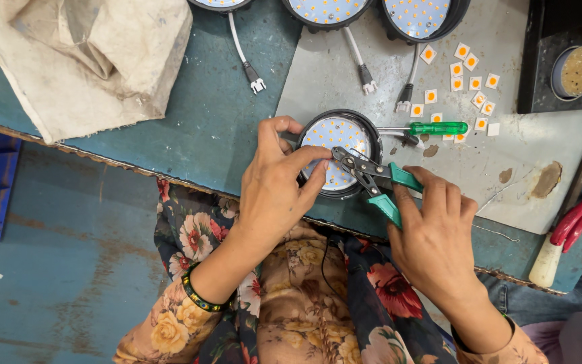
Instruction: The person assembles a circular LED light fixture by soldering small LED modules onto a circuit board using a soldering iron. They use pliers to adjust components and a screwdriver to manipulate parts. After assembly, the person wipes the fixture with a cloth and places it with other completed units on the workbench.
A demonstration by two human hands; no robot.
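Down at the table [223, 128] edge, the left hand [274, 185] grips the rim of a round black lamp module [337, 152], fingers curled over it. Just beside it, the right hand [432, 232] is closed around green-handled pliers [372, 176], tips on the lamp's white board. A green screwdriver [432, 128] lies just beyond.

A small lamp-assembly workshop: a worn, paint-chipped blue counter [203, 128] carries round LED light modules [326, 12], loose LED chips [474, 83], a green screwdriver [432, 128], red-handled pliers [574, 219] and a dirty cloth [89, 61]
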